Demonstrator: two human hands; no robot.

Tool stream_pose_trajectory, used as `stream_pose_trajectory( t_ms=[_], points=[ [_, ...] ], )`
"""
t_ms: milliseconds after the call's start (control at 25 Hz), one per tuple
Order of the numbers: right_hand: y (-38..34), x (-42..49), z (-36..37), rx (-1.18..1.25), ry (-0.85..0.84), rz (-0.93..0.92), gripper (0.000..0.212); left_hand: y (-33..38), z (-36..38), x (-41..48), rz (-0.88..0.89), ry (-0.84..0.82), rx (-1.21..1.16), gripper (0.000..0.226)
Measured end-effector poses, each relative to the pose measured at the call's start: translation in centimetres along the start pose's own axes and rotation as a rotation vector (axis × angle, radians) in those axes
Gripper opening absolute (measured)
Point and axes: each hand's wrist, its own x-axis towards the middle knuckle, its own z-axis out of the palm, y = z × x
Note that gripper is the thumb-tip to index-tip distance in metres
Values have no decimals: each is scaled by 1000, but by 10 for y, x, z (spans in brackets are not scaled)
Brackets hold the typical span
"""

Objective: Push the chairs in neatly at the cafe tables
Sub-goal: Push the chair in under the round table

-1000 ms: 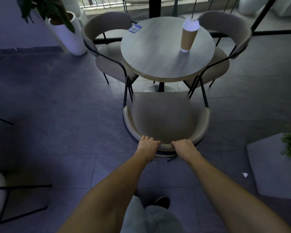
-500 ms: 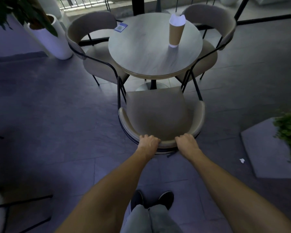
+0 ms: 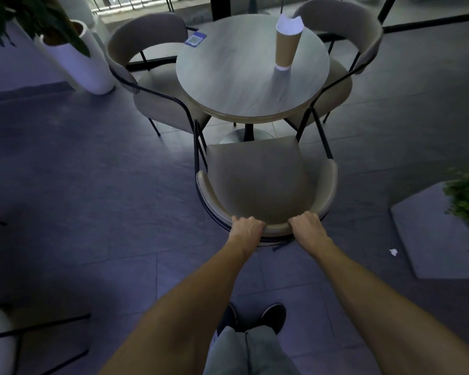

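A beige padded chair (image 3: 257, 180) with a black metal frame stands in front of me, its seat facing a round light-wood cafe table (image 3: 236, 85). My left hand (image 3: 245, 228) and my right hand (image 3: 307, 227) both grip the top of its curved backrest, close together. The seat's front edge lies just short of the table's rim. Two matching chairs sit at the table: the left chair (image 3: 157, 74) and the right chair (image 3: 344, 50), both partly tucked under the top.
A tall brown paper cup (image 3: 287, 47) and a small blue card (image 3: 195, 39) rest on the table. A white planter (image 3: 84, 63) stands back left, a grey platform (image 3: 439, 234) with a green plant to the right, another chair (image 3: 0, 345) at bottom left.
The chair has slid a little toward the table with both hands on its backrest, and I have stepped after it; my feet have come into view.
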Motion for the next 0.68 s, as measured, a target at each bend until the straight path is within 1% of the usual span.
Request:
stream_pose_trajectory(
  t_ms=[200, 440, 680],
  points=[
    [2, 4, 4, 10, 18, 8, 35, 3, -3, 1, -25, -22, -37, 35],
    [0, 4, 0, -22, 24, 8, 33, 1, 2, -1, -4, -11, -40, 49],
    [2, 2, -1, -33, 24, -5, 34, 1, 2, -4, -2, -3, -35, 46]
  ],
)
